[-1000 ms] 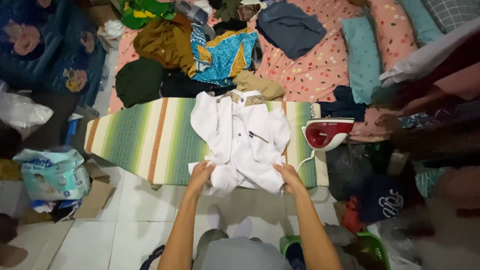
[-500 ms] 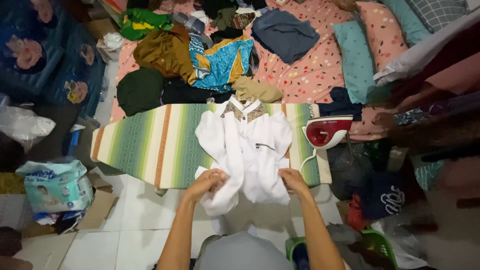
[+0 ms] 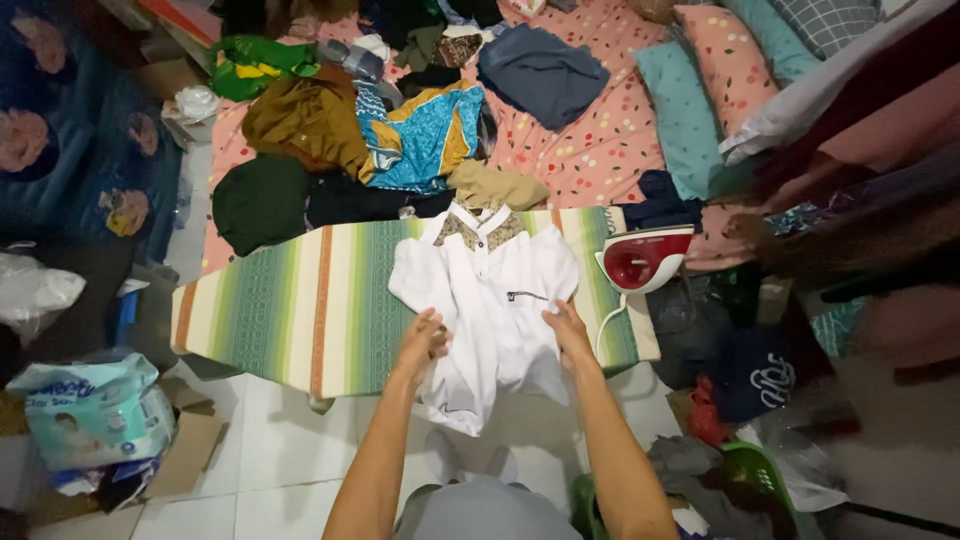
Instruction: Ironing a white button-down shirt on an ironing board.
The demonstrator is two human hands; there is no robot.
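Bedroom in a home, used for ironing: bed (image 3: 600,150) with spotted pink sheet, pillows (image 3: 690,110), heaped clothes (image 3: 400,130); striped ironing board (image 3: 290,300) over tiled floor (image 3: 270,460); red-and-white iron (image 3: 640,260); green laundry basket (image 3: 760,490).

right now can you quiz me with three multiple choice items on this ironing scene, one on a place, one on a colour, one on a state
1. Where does the iron stand?
A. on the right end of the ironing board
B. on the floor
C. on the bed

2. What colour is the shirt?
A. blue
B. white
C. brown

3. How do the left hand and right hand lie?
A. both lifted away
B. only one on the shirt
C. both on the shirt

Answers: 1 A, it sits at the board's right end; 2 B, the cloth is white; 3 C, each hand touches it.
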